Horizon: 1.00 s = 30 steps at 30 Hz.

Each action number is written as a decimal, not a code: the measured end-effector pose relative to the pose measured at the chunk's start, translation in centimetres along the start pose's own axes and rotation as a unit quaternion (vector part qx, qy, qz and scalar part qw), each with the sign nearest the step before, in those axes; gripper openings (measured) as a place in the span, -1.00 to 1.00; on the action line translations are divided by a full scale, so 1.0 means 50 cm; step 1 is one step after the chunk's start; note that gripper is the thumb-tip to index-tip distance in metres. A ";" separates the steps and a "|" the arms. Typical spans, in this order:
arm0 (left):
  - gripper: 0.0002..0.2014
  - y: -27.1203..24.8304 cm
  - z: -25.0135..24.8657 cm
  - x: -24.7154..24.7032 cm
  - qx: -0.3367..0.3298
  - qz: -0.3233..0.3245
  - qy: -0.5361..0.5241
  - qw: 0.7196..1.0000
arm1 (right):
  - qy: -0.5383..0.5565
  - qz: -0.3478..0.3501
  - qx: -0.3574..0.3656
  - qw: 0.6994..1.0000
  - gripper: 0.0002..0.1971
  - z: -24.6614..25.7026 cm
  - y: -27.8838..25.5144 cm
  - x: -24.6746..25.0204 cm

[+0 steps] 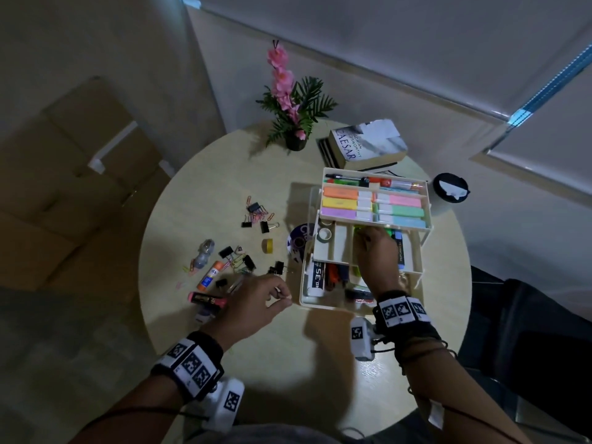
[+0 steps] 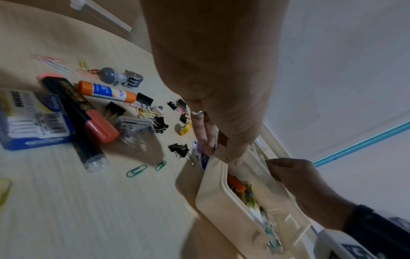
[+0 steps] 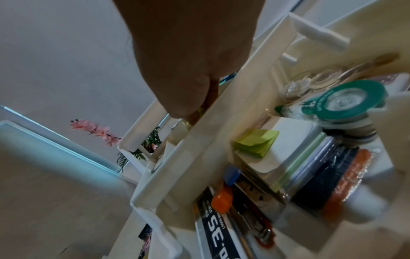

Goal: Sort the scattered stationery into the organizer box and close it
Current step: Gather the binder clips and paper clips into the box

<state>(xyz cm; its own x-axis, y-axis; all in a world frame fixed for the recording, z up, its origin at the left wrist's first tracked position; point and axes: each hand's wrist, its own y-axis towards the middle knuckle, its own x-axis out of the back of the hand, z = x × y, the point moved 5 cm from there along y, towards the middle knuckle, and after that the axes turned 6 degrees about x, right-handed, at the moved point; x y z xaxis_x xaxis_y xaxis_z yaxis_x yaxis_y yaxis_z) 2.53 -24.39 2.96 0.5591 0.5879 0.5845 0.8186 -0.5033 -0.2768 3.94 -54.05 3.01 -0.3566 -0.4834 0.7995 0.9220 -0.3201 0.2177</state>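
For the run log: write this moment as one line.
organizer box: open | right hand: in middle tray | left hand: pinching something small, unclear | glue stick, binder clips: on table

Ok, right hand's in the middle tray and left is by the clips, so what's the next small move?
Probably lower the left hand onto the nearest black binder clip and pick it up. That hand hovers with fingers loosely curled and seems to hold nothing, while clips, a glue stick and a marker still lie on the table. The right hand is busy in the organizer box.
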 end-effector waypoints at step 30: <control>-0.84 0.113 -0.231 -0.109 -0.025 -0.080 -0.067 0.994 | 0.101 0.081 0.037 0.991 -0.78 -0.054 -0.071 0.102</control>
<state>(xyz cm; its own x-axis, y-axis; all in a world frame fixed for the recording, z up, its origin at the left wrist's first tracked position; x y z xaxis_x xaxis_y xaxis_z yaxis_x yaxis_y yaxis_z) 2.59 -37.75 7.02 0.4382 0.7399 0.5103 0.8924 -0.4262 -0.1482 -1.57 -57.55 4.80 -0.2198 -0.6785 0.7010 0.9753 -0.1682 0.1431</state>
